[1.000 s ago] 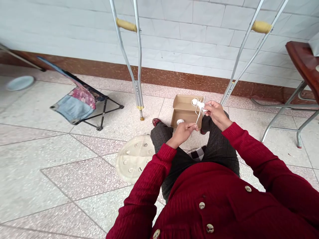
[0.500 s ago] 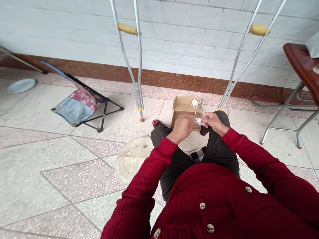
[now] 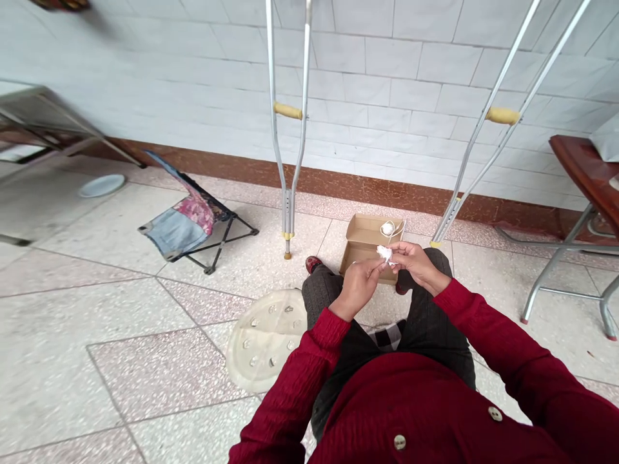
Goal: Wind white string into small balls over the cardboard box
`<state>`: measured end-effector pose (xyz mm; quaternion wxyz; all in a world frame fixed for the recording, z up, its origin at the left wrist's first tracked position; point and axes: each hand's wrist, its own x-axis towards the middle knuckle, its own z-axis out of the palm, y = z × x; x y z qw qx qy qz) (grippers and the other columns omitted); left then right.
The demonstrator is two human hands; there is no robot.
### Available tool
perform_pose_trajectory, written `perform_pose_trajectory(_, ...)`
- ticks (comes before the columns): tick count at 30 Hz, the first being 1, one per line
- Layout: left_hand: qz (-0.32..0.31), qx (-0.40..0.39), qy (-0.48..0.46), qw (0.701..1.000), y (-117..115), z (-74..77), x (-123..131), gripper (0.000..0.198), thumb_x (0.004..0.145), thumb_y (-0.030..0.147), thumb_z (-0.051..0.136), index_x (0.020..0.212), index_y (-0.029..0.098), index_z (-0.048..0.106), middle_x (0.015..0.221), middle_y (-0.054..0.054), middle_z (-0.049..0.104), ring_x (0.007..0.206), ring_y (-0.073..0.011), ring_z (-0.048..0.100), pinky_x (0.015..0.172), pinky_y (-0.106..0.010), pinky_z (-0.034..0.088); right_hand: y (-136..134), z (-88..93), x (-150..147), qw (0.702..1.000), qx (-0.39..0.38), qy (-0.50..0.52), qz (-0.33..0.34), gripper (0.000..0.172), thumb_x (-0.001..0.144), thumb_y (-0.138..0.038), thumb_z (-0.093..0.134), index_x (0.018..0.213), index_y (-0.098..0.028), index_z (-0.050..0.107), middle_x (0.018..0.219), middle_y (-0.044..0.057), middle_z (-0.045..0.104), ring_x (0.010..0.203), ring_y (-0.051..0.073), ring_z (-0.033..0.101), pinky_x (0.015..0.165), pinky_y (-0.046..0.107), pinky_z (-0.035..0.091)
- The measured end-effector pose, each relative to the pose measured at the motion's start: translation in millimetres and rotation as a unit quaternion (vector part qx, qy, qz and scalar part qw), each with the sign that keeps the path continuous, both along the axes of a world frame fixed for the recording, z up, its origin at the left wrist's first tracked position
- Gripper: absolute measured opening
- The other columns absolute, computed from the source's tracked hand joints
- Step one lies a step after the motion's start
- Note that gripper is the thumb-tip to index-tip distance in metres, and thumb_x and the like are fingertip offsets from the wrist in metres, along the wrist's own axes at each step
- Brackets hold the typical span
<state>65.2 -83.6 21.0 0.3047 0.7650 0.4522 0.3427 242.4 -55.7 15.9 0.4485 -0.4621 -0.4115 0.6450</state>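
Note:
Between my two hands is a small, crumpled white piece (image 3: 385, 253); whether it is yarn, cloth or paper I cannot make out. My left hand (image 3: 360, 283) pinches its lower left side, and my right hand (image 3: 411, 263) grips it from the right. Beyond the hands an opened cardboard box (image 3: 355, 248) lies on the floor between my feet. On the box's far flap rests a ball of white cord (image 3: 387, 228), with a loose strand running down toward my hands. The hands hide part of the box's inside.
Two metal crutches (image 3: 289, 212) (image 3: 457, 196) lean on the tiled wall. A folding chair (image 3: 188, 219) stands to the left, near a round pale mat (image 3: 264, 338) with holes. A red-brown table (image 3: 587, 167) is at the right; a plate (image 3: 101, 185) lies far left.
The view has tilted up and turned left, so everything sits lower and further right. The white piece now shows more openly above my fingertips, and my left-hand fingers have shifted on it.

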Motion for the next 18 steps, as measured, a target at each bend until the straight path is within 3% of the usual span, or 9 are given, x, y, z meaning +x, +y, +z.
perform_pose_trajectory(4, 0.007, -0.009, 0.001, 1.000, -7.6, 1.5, -2.2, 0.032, 0.098, 0.032, 0.044, 0.085, 0.019, 0.071, 0.082, -0.004, 0.071, 0.082, -0.0183, 0.065, 0.078, -0.029, 0.049, 10.6, 2.8, -7.5, 0.995, 0.012, -0.005, -0.094, 0.025, 0.058, -0.025, 0.075, 0.079, -0.016, 0.068, 0.060, -0.002, 0.063, 0.047, 0.009, 0.051, 0.042, 0.020, 0.041)
perform_pose_trajectory(6, 0.009, -0.034, -0.017, 0.999, -9.9, -3.5, -1.4, 0.033, 0.097, 0.033, 0.045, 0.080, 0.019, 0.070, 0.082, -0.003, 0.071, 0.081, -0.0180, 0.065, 0.078, -0.028, 0.049, 12.4, 2.9, -12.5, 0.995, 0.010, 0.001, -0.104, 0.023, 0.058, -0.025, 0.074, 0.079, -0.017, 0.067, 0.059, -0.003, 0.061, 0.047, 0.008, 0.048, 0.040, 0.018, 0.033)
perform_pose_trajectory(9, 0.013, -0.079, -0.040, 0.996, -9.8, -12.6, 0.0, 0.033, 0.096, 0.035, 0.046, 0.079, 0.019, 0.070, 0.081, -0.002, 0.072, 0.078, -0.0172, 0.065, 0.075, -0.027, 0.049, 9.7, 5.4, -17.2, 0.997, 0.002, 0.018, -0.075, 0.025, 0.060, -0.026, 0.074, 0.083, -0.018, 0.066, 0.061, -0.004, 0.057, 0.046, 0.006, 0.040, 0.038, 0.017, 0.021)
perform_pose_trajectory(12, -0.001, -0.089, -0.032, 0.996, -7.2, -19.8, -2.1, 0.034, 0.096, 0.035, 0.046, 0.078, 0.019, 0.069, 0.078, -0.001, 0.071, 0.076, -0.0166, 0.064, 0.074, -0.027, 0.050, 3.4, 10.3, -15.9, 0.998, 0.001, 0.042, -0.052, 0.025, 0.062, -0.025, 0.074, 0.084, -0.019, 0.065, 0.064, -0.005, 0.056, 0.046, 0.005, 0.037, 0.038, 0.017, 0.019)
perform_pose_trajectory(16, 0.001, -0.024, 0.009, 1.000, 1.1, -23.2, -8.9, 0.031, 0.097, 0.029, 0.043, 0.080, 0.020, 0.068, 0.078, -0.001, 0.070, 0.079, -0.0159, 0.063, 0.095, -0.036, 0.046, -10.8, 15.2, -10.6, 0.995, -0.024, 0.084, -0.039, 0.021, 0.063, -0.023, 0.073, 0.082, -0.019, 0.063, 0.066, -0.004, 0.056, 0.047, 0.005, 0.038, 0.038, 0.017, 0.022)
perform_pose_trajectory(18, -0.004, 0.022, 0.028, 0.999, 8.4, -20.4, -10.5, 0.029, 0.097, 0.025, 0.043, 0.084, 0.020, 0.068, 0.083, -0.002, 0.071, 0.084, -0.0165, 0.064, 0.104, -0.041, 0.041, -20.5, 16.5, -8.2, 0.992, -0.050, 0.115, 0.002, 0.022, 0.063, -0.022, 0.072, 0.082, -0.018, 0.063, 0.066, -0.004, 0.056, 0.046, 0.004, 0.038, 0.038, 0.017, 0.022)
